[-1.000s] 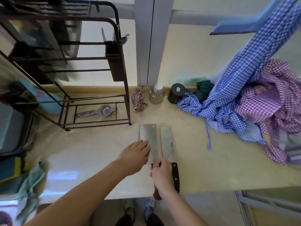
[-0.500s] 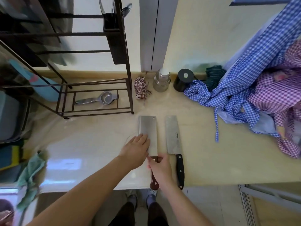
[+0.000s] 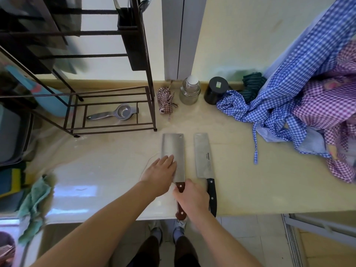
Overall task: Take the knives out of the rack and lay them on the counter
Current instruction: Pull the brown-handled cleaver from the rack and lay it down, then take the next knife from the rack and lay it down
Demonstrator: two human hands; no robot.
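Both cleavers are flat on the surface (image 3: 250,182) in front of the rack (image 3: 148,78), side by side. Your right hand (image 3: 192,197) has its fingers wrapped round the red-handled cleaver (image 3: 174,151) at the handle, and your left hand (image 3: 160,174) is lying flat and spread on its blade. The black-handled cleaver (image 3: 204,157) sits just beside it, untouched. Heads up: both handles poke past the front edge, right above your feet, so a careless nudge could tip one off. Slide that left palm sideways and you might catch the edge too.
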